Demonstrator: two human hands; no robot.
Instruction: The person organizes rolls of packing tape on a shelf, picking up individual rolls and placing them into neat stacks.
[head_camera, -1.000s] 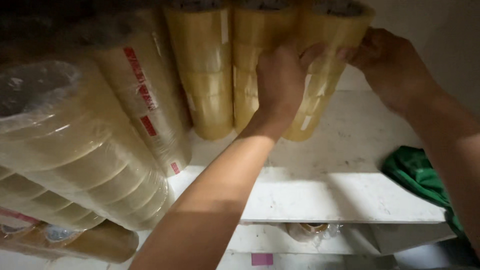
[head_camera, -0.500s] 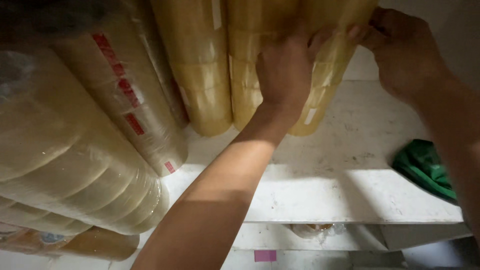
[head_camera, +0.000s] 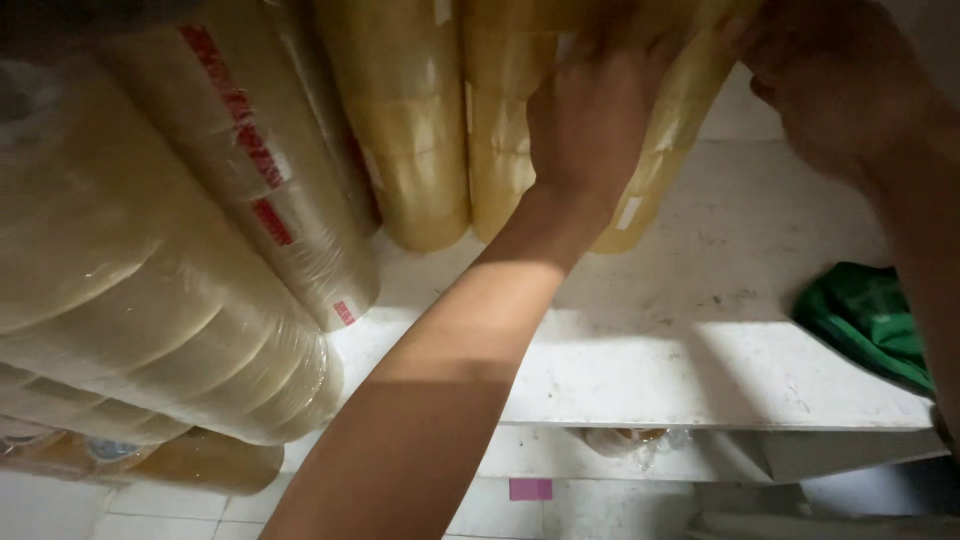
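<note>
Several tall stacks of yellowish clear tape rolls stand on a white shelf (head_camera: 700, 370). My left hand (head_camera: 595, 115) presses on the rightmost tape stack (head_camera: 655, 150), fingers wrapped over its left side. My right hand (head_camera: 835, 85) grips the same stack's right side near its top. The top of that stack is cut off by the frame's upper edge. Two more tape stacks (head_camera: 410, 130) stand just left of it, touching each other.
A wrapped tape stack with red labels (head_camera: 260, 170) leans at the left, with big clear-wrapped tape bundles (head_camera: 150, 320) in front of it. A green cloth (head_camera: 870, 320) lies at the shelf's right end. A tape roll (head_camera: 625, 440) sits on a lower shelf.
Both hands have risen toward the top of the frame along the rightmost stack, and the view has shifted slightly. Both still hold the stack.
</note>
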